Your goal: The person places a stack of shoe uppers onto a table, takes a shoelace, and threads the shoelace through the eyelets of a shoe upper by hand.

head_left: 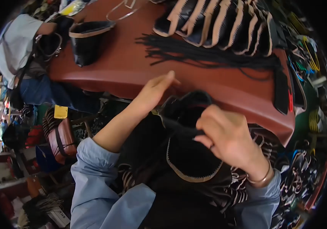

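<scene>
My left hand (156, 91) is at the table's front edge, its fingers stretched out and apart, just left of a black shoe upper (188, 110). The fingers of my right hand (224, 133) are pinched on the upper's dark rim. Below the rim, the upper's front shows a tan, stitched edge (194, 178) over my lap. Whether my left palm touches the upper cannot be made out. A bundle of black laces (194, 51) lies on the red-brown table (125, 61) beyond my hands.
A row of black uppers with tan edges (209, 23) stands at the back. Another upper (89, 42) sits on the table's left, near a seated person (16, 45). A long black object (280, 91) lies at the right edge. Piled goods (301, 175) fill the lower right.
</scene>
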The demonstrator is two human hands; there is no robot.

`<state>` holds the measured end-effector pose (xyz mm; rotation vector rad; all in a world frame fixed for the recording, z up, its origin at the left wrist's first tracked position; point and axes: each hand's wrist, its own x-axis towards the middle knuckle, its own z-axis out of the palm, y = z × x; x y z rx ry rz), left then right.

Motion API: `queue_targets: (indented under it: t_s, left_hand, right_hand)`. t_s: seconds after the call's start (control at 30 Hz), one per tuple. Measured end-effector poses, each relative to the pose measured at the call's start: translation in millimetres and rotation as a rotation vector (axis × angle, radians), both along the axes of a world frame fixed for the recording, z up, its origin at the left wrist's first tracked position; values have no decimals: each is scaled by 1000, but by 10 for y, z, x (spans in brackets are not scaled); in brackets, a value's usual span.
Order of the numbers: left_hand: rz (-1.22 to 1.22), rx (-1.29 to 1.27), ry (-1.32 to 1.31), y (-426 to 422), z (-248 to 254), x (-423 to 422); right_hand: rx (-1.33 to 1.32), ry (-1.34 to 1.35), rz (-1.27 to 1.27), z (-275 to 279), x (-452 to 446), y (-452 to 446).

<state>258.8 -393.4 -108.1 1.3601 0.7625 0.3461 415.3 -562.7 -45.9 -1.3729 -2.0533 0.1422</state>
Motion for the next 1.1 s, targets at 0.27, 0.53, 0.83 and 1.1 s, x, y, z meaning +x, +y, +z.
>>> queue_targets:
  t_s: [0.27, 0.53, 0.83, 1.1]
  left_hand:
    - [-258, 600, -232, 875, 1847, -429]
    - [-169, 1877, 534, 2864, 1819, -596]
    - [-181, 1730, 555, 2709, 861, 89]
    - [255, 1268, -59, 1655, 573, 1481]
  right_hand:
    - [455, -54, 88, 329, -235, 148]
    - [281, 16, -121, 138, 151, 205]
    - [261, -229, -274, -44, 846, 982]
    - [234, -725, -544, -218, 1114, 2046]
